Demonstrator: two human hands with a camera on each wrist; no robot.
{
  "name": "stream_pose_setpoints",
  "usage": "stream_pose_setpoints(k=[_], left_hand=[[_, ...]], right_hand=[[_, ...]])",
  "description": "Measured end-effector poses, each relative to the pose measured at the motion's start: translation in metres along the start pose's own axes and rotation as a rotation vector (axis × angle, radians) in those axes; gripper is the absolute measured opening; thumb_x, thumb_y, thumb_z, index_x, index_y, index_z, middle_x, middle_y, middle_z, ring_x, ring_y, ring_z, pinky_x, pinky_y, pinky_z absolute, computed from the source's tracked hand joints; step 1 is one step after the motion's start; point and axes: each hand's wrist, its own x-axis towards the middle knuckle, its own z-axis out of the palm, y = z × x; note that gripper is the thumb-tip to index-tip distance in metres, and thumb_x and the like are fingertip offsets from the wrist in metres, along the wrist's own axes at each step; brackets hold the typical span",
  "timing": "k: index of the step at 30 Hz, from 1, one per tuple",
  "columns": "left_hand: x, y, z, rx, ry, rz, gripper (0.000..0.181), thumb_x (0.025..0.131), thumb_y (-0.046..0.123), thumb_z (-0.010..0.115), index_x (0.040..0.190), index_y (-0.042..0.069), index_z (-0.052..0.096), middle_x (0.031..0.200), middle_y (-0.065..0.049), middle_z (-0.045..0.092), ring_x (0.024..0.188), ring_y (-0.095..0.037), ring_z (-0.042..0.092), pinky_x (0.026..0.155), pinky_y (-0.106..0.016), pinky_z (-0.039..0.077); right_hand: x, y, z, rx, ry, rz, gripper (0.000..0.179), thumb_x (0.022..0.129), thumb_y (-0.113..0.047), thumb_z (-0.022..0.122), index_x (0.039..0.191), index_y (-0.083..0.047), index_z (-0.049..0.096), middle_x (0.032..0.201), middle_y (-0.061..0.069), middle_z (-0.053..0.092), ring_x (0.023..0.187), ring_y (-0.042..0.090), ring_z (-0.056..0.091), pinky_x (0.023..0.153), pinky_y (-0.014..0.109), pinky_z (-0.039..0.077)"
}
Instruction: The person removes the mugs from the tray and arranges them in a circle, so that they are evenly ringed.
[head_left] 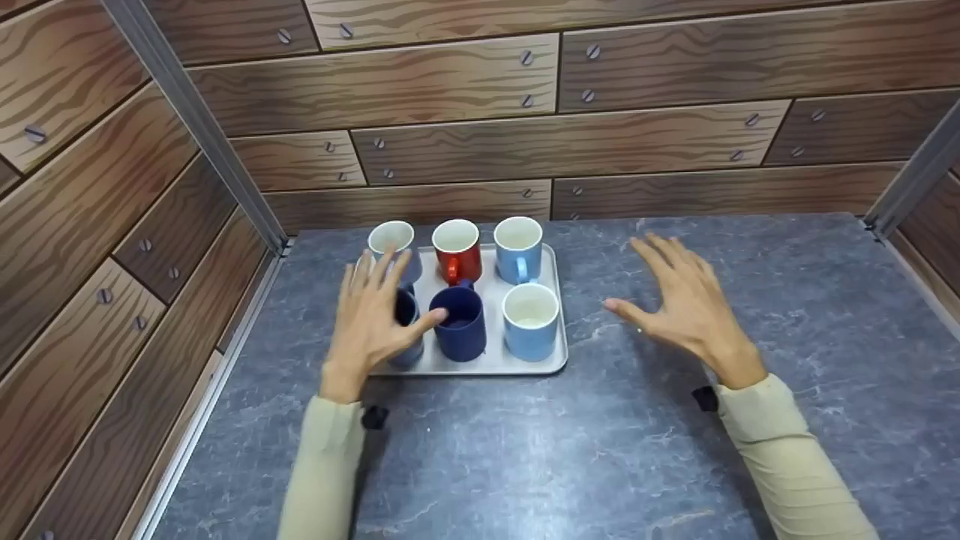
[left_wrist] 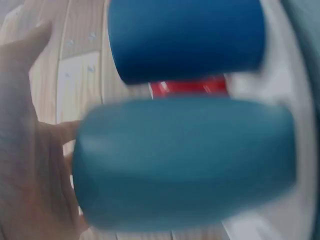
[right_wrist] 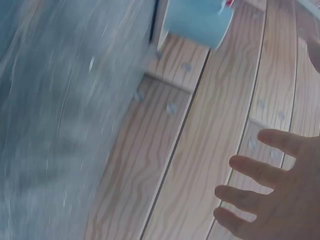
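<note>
Left grip (head_left: 369,322) and right grip (head_left: 688,311) are spread; lowering the left carelessly could tip the navy mug (head_left: 463,339) near frame centre.

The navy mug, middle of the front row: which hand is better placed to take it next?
Probably the left hand: its thumb overlaps the navy mug in the head view. The right hand is farther, beyond the right edge of the tray.

Blue-grey marbled tabletop (head_left: 570,450); pale tray (head_left: 493,363) on it.
</note>
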Motion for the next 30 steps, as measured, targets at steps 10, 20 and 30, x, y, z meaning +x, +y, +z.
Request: stream_pose_setpoints(k=[10,20,30], left_hand=[[-0.038,-0.056,0.000,-0.015,-0.018,0.001,0.122,0.079,0.086,0.069,0.171,0.016,0.029,0.176,-0.009,0.031,0.164,-0.042,0.022,0.132,-0.064,0.016],[-0.052,-0.092,0.017,-0.014,-0.131,-0.006,0.124,0.077,0.085,0.071,0.168,0.009,0.034,0.175,-0.012,0.033,0.163,-0.042,0.026,0.131,-0.065,0.021],[-0.052,-0.112,0.025,0.044,-0.268,-0.018,0.124,0.079,0.086,0.067,0.167,0.006,0.034,0.176,-0.015,0.029,0.163,-0.043,0.025,0.130,-0.066,0.023]], right_hand=[[0.007,-0.037,0.029,0.175,-0.119,-0.084,0.100,0.093,-0.069,0.070,0.168,-0.014,0.034,0.172,0.017,0.036,0.157,0.043,0.035,0.125,0.074,0.022],[0.002,-0.062,0.054,0.235,-0.193,-0.105,0.102,0.090,-0.076,0.069,0.167,-0.018,0.038,0.169,0.011,0.043,0.156,0.040,0.040,0.126,0.071,0.026],[0.008,-0.072,0.068,0.283,-0.195,-0.097,0.101,0.090,-0.072,0.072,0.168,-0.017,0.037,0.165,0.015,0.049,0.149,0.041,0.049,0.120,0.068,0.040]])
